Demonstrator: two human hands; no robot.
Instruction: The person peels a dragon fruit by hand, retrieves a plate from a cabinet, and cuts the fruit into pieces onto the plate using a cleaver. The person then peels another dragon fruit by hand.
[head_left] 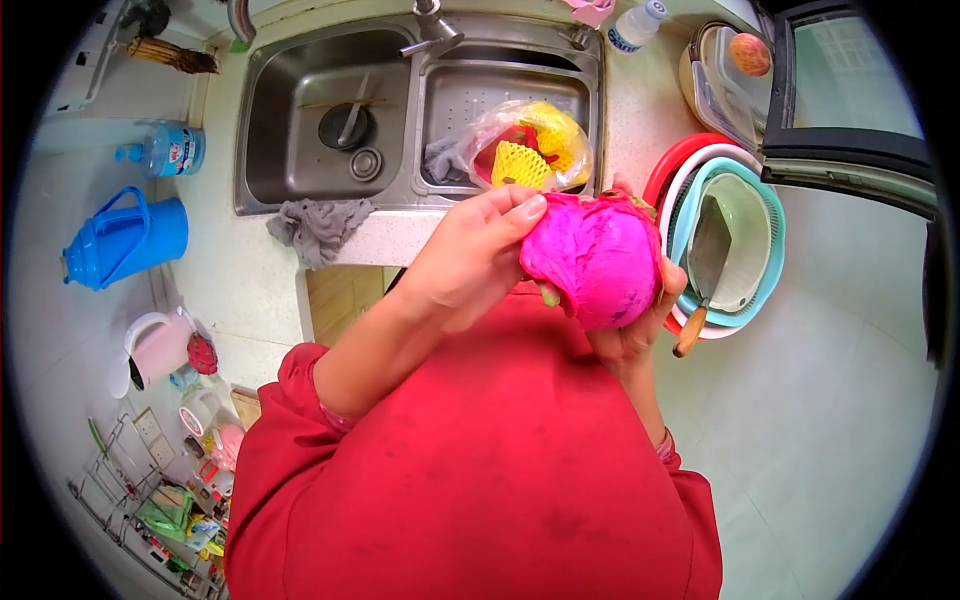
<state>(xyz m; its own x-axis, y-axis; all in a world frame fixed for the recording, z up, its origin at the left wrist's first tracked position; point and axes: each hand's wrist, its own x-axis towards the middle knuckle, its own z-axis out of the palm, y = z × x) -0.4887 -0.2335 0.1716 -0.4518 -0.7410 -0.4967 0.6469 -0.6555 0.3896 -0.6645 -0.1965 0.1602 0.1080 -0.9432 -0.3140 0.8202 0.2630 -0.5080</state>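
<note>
A bright pink dragon fruit (610,265) is held up in front of the red apron, near the sink's front edge. My right hand (640,330) is wrapped round its right side and underside, with part of the fingers hidden behind it. At the upper left of the fruit, my left hand (475,245) pinches the skin between thumb and forefinger. Just beyond, a clear plastic bag (577,172) with yellow foam netting (520,165) and something red inside lies in the right sink basin.
The double sink (412,130) has a faucet (432,30) at the back. A grey cloth (315,230) hangs over its front edge. At right, a wooden-handled knife (700,300) rests across nested basins (770,265). A blue jug (140,238) stands left.
</note>
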